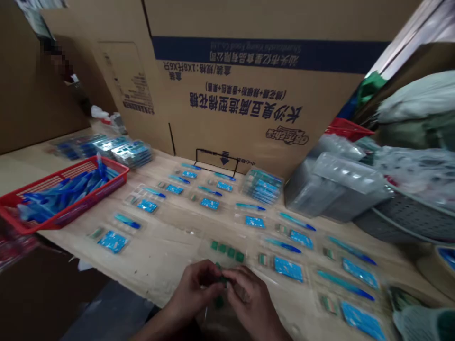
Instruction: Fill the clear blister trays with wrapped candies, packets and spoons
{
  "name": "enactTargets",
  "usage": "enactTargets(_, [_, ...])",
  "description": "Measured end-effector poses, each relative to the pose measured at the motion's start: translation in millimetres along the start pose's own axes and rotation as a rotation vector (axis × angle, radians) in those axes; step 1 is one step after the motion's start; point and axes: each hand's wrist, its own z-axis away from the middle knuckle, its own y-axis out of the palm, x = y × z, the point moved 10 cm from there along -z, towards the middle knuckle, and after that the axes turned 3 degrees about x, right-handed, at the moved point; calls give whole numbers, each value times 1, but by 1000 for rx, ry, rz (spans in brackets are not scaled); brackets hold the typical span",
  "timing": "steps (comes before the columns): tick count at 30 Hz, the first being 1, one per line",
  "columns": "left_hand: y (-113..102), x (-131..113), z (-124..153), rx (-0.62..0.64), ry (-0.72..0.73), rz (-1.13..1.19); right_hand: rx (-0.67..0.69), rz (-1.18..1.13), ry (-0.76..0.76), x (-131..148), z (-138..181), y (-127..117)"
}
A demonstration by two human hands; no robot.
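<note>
My left hand [197, 286] and my right hand [249, 298] meet at the near edge of the wooden table [167, 251]. Both have their fingers curled together around small green pieces [221, 279], partly hidden between the fingertips. Just beyond my hands lies a row of small green squares [227, 250] in a clear blister tray. Around them, several clear trays each hold a blue pen [284, 245] and a blue card [288, 268].
A red basket [106, 187] full of blue pens sits at the left. Stacks of filled trays [263, 185] stand near the big cardboard box [249, 94]. Empty clear plastic trays [334, 182] and a grey basket [408, 218] crowd the right side.
</note>
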Motion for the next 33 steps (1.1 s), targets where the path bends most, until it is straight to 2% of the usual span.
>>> enactTargets(3, [-6,3,6,-42,-25,-5,-34,-8,-7,4,0,8])
enactTargets(5, [-11,-2,9,-67,5,-77,-42,-77,79,-1,0,12])
enactTargets(10, [-21,-26,15,-121,184,-238,33,-557,391,-30,3,33])
enactTargets(13, [-24,-34,19,-160,262,-322,45,-801,524,-44,9,49])
enactTargets(17, [-28,-41,25,-209,327,-374,31,-831,508,-45,7,53])
enactTargets(19, [-33,-44,25,-213,354,-399,62,-753,446,-39,-2,50])
enactTargets(21, [-42,-48,23,-227,378,-486,91,-569,352,-34,-19,41])
enactTargets(24, [-52,-48,14,-208,392,-724,115,-85,132,-23,-55,28])
enactTargets(26, [-51,-42,7,-124,378,-868,166,213,10,-19,-75,33])
enactTargets(30, [-38,-25,-1,37,323,-1016,306,461,-39,-27,-91,53])
enactTargets(33, [-32,-19,-4,60,295,-1046,330,570,-56,-24,-91,62])
